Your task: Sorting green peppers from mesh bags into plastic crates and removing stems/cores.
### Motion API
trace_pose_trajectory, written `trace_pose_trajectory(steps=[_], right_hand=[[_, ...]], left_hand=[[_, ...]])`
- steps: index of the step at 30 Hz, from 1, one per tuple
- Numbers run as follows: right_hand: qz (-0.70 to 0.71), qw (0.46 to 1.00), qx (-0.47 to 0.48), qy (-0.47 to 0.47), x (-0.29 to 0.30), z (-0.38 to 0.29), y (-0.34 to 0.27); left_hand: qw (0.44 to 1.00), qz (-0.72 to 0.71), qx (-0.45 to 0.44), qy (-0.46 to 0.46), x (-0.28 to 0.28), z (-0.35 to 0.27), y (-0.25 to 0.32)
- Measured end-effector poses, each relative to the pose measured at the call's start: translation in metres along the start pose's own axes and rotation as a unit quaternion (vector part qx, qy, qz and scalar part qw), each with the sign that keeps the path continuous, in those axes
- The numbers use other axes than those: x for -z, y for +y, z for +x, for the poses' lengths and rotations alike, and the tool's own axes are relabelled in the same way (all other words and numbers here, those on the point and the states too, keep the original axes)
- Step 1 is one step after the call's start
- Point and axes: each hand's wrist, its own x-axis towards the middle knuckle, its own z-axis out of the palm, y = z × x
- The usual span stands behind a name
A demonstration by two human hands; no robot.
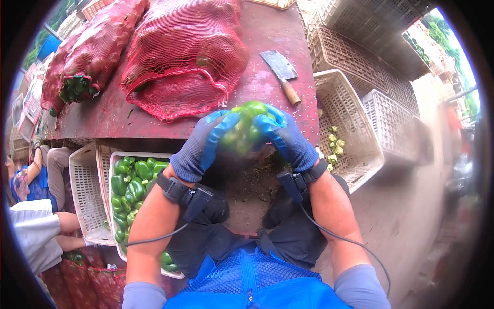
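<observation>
Between my two gloved hands I hold green bell peppers [243,129], blurred, just past the near edge of a red tabletop [270,38]. My left hand [210,135] grips them from the left, and my right hand [281,129] from the right. How many peppers are in the grasp is hard to tell. Beyond them lies a red mesh sack [189,50], its mouth facing me. To the right, a cleaver [283,71] with a wooden handle rests flat on the tabletop.
A crate of green peppers [135,185] stands at my left, beside another plastic crate [90,197]. At right, a pale crate [343,112] holds cut pepper cores [335,146]. More crates [355,58] are stacked beyond. Filled mesh sacks [92,54] lie at far left. Other people [34,224] are at left.
</observation>
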Motion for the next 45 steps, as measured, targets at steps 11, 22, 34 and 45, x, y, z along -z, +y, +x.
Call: trace_pose_trajectory(steps=[11,22,34,45], right_hand=[[-0.367,0.885,0.286,-0.014,0.017,0.007,0.022],[0.305,0.945,-0.071,-0.091,0.003,0.001,-0.007],[0.041,0.995,0.037,-0.083,0.009,0.005,0.021],[0.212,0.966,0.144,-0.043,0.027,0.016,0.052]], left_hand=[[0.997,-0.019,-0.073,0.003,-0.017,-0.007,-0.009],[0.994,-0.069,-0.076,-0.042,-0.007,-0.002,-0.014],[0.944,-0.282,0.166,-0.034,0.010,-0.010,0.020],[0.975,-0.183,0.076,0.099,-0.040,0.004,-0.005]])
